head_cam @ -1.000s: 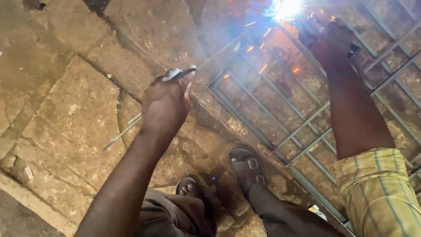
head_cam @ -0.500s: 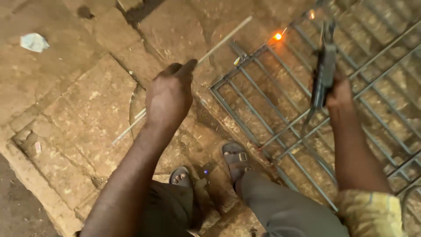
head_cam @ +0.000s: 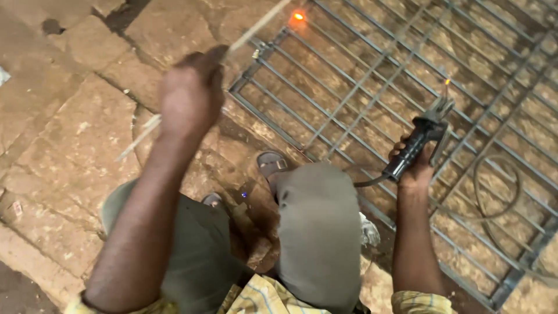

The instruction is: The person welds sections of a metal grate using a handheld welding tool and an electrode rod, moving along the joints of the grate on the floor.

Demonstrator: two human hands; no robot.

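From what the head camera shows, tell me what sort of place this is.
Probably an open-air welding yard: a metal grille lies flat on cracked stone paving, a weld spot glows orange on it, and the right hand grips an electrode holder.

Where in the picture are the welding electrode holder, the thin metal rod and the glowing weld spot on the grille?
Welding electrode holder [head_cam: 414,148], head view, on its black handle.
Thin metal rod [head_cam: 256,26], head view, on the stretch above the left hand [head_cam: 192,93].
Glowing weld spot [head_cam: 299,16], head view, on its orange centre at the grille's corner.

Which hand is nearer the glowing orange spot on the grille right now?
Left. The left hand grips a thin rod ending beside the glowing spot. The right hand, holding the electrode holder, sits farther down the grille.
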